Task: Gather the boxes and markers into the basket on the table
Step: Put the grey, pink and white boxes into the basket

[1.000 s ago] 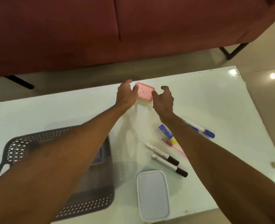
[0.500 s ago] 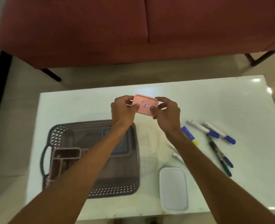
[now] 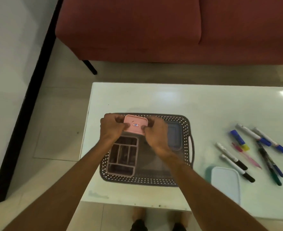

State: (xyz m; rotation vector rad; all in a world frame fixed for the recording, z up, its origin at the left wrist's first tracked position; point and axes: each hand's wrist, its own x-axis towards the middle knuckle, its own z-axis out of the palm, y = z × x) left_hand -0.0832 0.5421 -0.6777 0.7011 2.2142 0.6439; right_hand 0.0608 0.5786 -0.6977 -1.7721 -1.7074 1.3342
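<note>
A small pink box (image 3: 135, 125) with a label is gripped between my left hand (image 3: 111, 128) and my right hand (image 3: 155, 132), above the far left part of the dark perforated basket (image 3: 186, 129). Inside the basket lie a brown divided tray (image 3: 122, 157) at the left and a grey-blue box (image 3: 174, 137) at the right. To the right of the basket, a white-lidded box (image 3: 224, 182) rests near the table's front edge. Several markers (image 3: 234, 160) lie scattered on the table's right side, among them a blue and yellow one (image 3: 239, 140) and a pink pen (image 3: 245, 155).
The white glossy table (image 3: 154, 97) has its left edge just beside the basket. A red sofa (image 3: 154, 30) stands behind the table across a strip of tiled floor. My feet (image 3: 139, 220) show below the table's front edge.
Both hands carried the pink box from the far middle of the table toward me and to the left, over the basket. The view has swung left.
</note>
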